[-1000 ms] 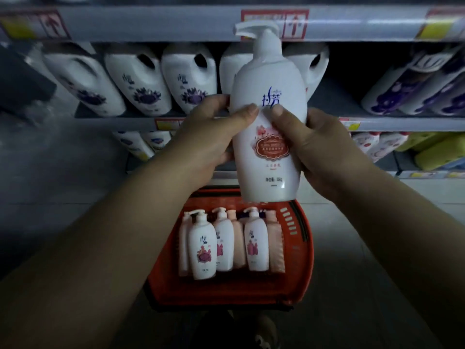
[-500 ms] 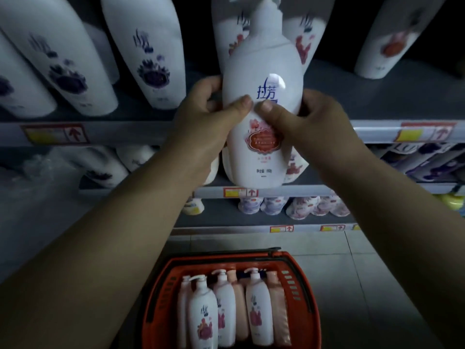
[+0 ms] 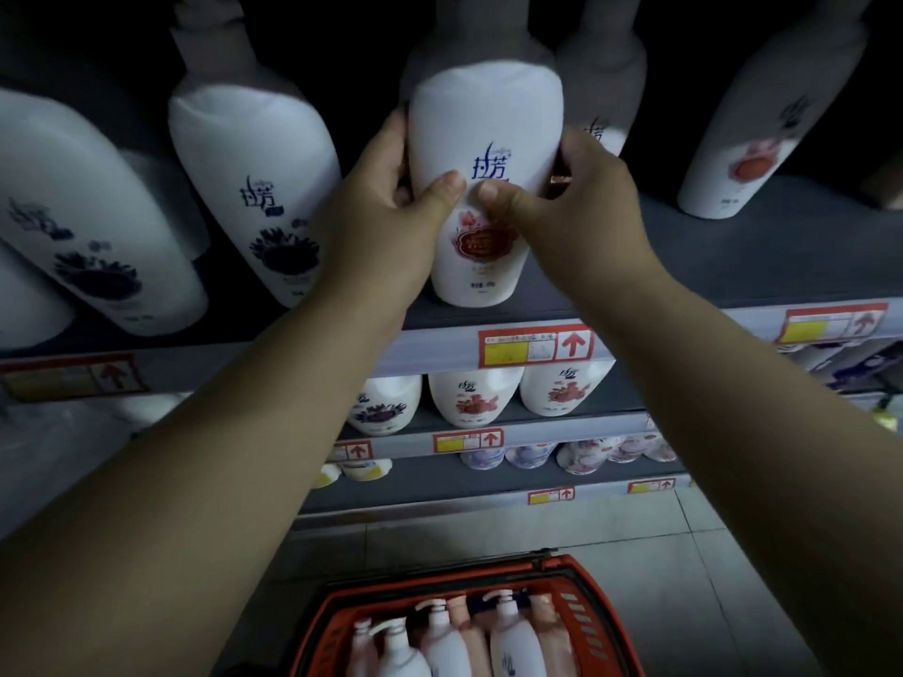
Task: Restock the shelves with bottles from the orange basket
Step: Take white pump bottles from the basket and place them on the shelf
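A white pump bottle (image 3: 483,134) with a red flower label stands upright on the grey upper shelf (image 3: 733,266), near its front edge. My left hand (image 3: 386,207) grips its left side, thumb across the front. My right hand (image 3: 571,197) grips its right side, thumb meeting the left thumb at the label. The bottle's pump top is lost in the dark above. On the floor below sits the orange basket (image 3: 601,618), with several white and pink pump bottles (image 3: 508,637) lying in it.
White bottles with dark blue flowers (image 3: 254,188) stand to the left on the same shelf, and red-labelled ones (image 3: 762,139) behind and to the right. Lower shelves (image 3: 562,422) carry more bottles behind price tags (image 3: 537,346). Tiled floor (image 3: 684,554) surrounds the basket.
Both hands have lifted the bottle up and forward from above the basket onto the upper shelf. The view has tilted upward, so the basket has dropped to the bottom edge.
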